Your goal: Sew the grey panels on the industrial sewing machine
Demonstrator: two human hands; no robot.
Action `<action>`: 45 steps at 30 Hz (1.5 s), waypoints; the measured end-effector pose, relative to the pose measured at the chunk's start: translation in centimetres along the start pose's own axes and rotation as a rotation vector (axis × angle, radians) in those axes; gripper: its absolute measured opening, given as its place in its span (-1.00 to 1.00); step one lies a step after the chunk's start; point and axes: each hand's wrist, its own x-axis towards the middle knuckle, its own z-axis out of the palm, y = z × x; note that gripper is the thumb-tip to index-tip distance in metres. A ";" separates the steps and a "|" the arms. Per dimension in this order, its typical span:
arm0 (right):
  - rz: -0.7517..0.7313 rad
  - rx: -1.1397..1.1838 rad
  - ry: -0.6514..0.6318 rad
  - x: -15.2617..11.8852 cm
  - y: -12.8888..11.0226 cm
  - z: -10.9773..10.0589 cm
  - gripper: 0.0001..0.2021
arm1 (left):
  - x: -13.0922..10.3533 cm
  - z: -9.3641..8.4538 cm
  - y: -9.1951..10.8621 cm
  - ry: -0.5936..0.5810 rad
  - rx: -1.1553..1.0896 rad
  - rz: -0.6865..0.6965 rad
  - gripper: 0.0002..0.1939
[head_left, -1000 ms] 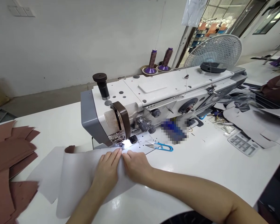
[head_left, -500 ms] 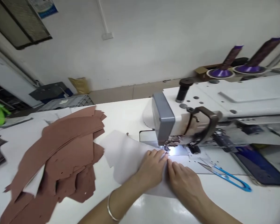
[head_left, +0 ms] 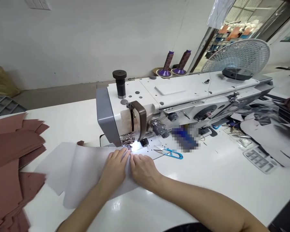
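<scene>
A pale piece of sheet material [head_left: 85, 169] lies on the table with its far edge at the lit needle area of a sewing machine [head_left: 140, 90]. One corner curls up and shows a brown face. My left hand [head_left: 114, 166] presses the piece down just left of the needle, fingers bent together at its edge. Close beside it, my right hand [head_left: 143, 169] has its fingers and thumb closed on the same piece, right of the needle. The fingertips nearly meet in front of the presser foot, and what lies beneath them is hidden.
Brown cut pieces [head_left: 6, 161] are stacked at the left. Blue thread snips [head_left: 170, 153] lie right of my right hand. Purple-based thread cones [head_left: 165, 66] and a fan [head_left: 239, 58] stand behind the machine. More pale cut pieces [head_left: 263, 135] lie at the far right.
The view has swung to the right, bringing the fan and the right side of the table into sight. Both hands remain on the pale piece by the needle, and its curled corner is raised more.
</scene>
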 end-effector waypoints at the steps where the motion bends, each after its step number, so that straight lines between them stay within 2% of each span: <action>1: 0.001 0.003 -0.013 0.1 0.1 -0.1 -0.73 | 0.1 0.0 0.0 -0.005 0.006 0.003 -0.53; 16: -0.023 -0.011 -0.018 0.7 0.8 -0.1 -0.73 | 1.0 0.1 -0.2 0.000 0.025 -0.027 -0.56; 26: -0.121 -0.039 0.039 1.1 1.0 0.1 -0.79 | 0.7 0.1 -0.3 0.044 0.023 -0.001 -0.63; 34: -0.180 -0.044 0.029 1.2 1.4 0.3 -0.79 | 0.7 0.2 -0.5 0.085 0.047 0.021 -0.62; 36: -0.155 -0.028 0.027 1.2 1.5 0.3 -0.79 | 0.7 0.2 -0.5 0.097 0.047 0.026 -0.60; 41: 0.026 0.052 -0.032 1.3 1.7 0.1 -0.85 | 0.7 0.1 -0.4 0.131 0.048 0.028 -0.57; 45: -0.093 0.014 -0.026 1.2 1.3 0.2 -0.83 | 0.3 0.2 0.1 0.201 0.098 0.080 -0.64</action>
